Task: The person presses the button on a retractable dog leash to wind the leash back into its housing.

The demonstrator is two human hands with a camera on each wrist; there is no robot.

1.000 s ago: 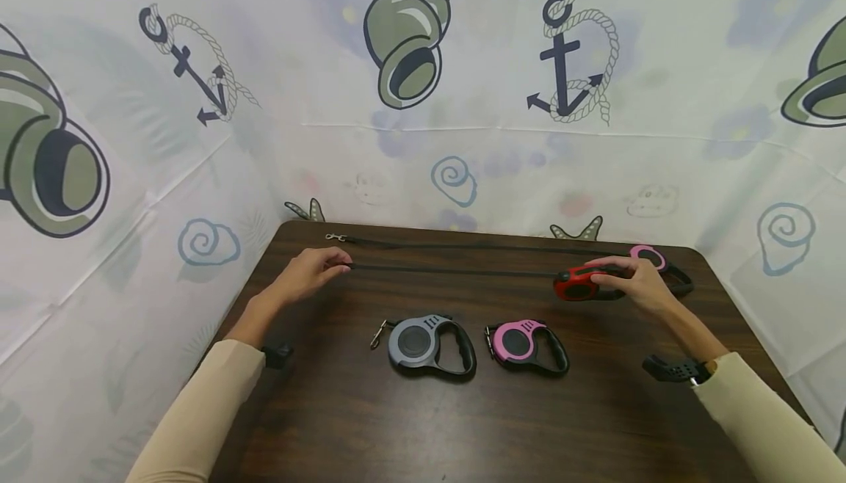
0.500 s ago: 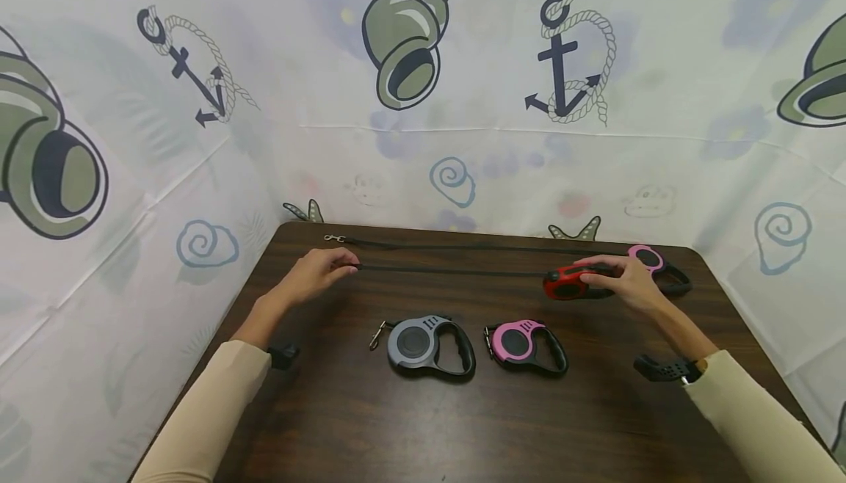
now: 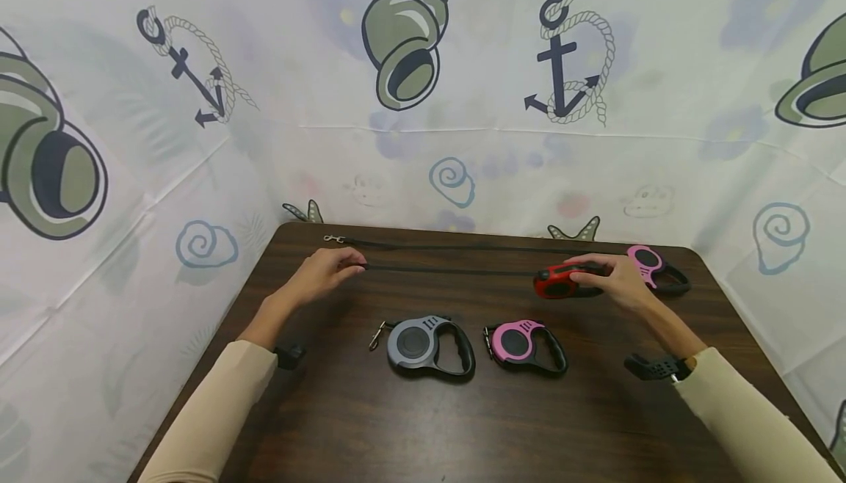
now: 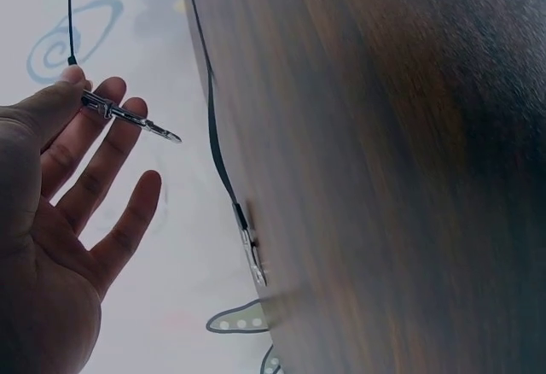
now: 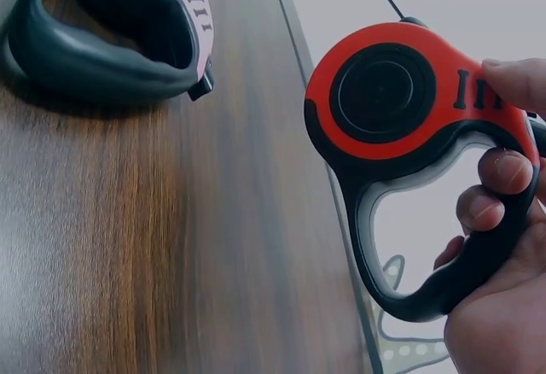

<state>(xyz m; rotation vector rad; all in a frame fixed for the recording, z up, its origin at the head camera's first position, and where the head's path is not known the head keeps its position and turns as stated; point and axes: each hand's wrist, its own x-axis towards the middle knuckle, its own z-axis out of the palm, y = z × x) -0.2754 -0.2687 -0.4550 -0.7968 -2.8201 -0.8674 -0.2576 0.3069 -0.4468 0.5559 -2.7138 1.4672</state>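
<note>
My right hand (image 3: 620, 282) grips the handle of a red and black retractable dog leash (image 3: 554, 283), raised over the back right of the table. In the right wrist view, fingers (image 5: 503, 172) curl round the black grip and the thumb lies on the red casing. A thin black leash cord (image 3: 456, 271) runs taut from the casing to my left hand (image 3: 320, 276). Thumb and index finger there pinch the cord's end by its metal snap hook (image 4: 128, 116); the other fingers are spread.
A grey retractable leash (image 3: 411, 343) and a pink one (image 3: 514, 341) lie wound up mid-table. Along the back edge lies another pink leash (image 3: 643, 256), its strap (image 3: 456, 247) drawn out to a metal clip (image 3: 334, 238). Patterned cloth (image 3: 489, 167) hangs behind the brown table (image 3: 436, 424).
My right hand has carried the red leash leftward, and my left hand has shifted slightly right. The span of cord between them is shorter. The other leashes have stayed put.
</note>
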